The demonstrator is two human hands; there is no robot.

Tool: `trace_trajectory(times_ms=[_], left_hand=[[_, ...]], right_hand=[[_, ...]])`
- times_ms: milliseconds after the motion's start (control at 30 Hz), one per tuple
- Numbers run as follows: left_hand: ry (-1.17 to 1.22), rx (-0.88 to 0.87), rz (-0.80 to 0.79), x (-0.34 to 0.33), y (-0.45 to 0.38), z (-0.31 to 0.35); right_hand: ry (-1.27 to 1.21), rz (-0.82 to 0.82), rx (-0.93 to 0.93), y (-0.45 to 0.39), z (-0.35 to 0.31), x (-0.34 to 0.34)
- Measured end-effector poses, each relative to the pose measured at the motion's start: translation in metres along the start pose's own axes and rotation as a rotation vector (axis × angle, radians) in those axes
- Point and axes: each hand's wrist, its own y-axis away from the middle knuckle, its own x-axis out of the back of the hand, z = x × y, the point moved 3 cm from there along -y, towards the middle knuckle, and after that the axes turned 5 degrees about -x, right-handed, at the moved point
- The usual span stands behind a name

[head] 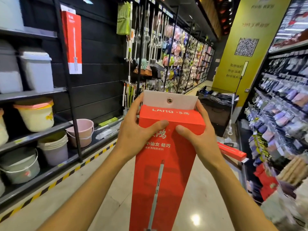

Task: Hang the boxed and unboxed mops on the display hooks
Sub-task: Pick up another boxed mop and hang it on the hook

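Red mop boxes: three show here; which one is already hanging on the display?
The red mop box on the black wall panel, upper left, hangs upright. Another box is gripped by left hand and right hand; the third lies flat, right.

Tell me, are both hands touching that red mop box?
Touching. The head view shows the left hand and right hand gripping the red mop box near its top, thumbs pressed on its front face.

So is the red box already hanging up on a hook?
No, the red mop box is held upright in the aisle by the left hand and the right hand, not on any hook.
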Motion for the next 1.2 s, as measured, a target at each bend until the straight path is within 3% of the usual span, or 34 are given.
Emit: trace_trajectory(times_ms=[533,1200], left_hand=[[-0.053,0.071,0.129,0.026,-0.100,-0.096],[-0.268,0.077,0.256,-0.024,-0.247,-0.186]], right_hand=[[-0.105,-0.119,-0.032,-0.142,0.068,-0.049],[-0.277,-0.282,0.004,-0.351,0.159,-0.040]])
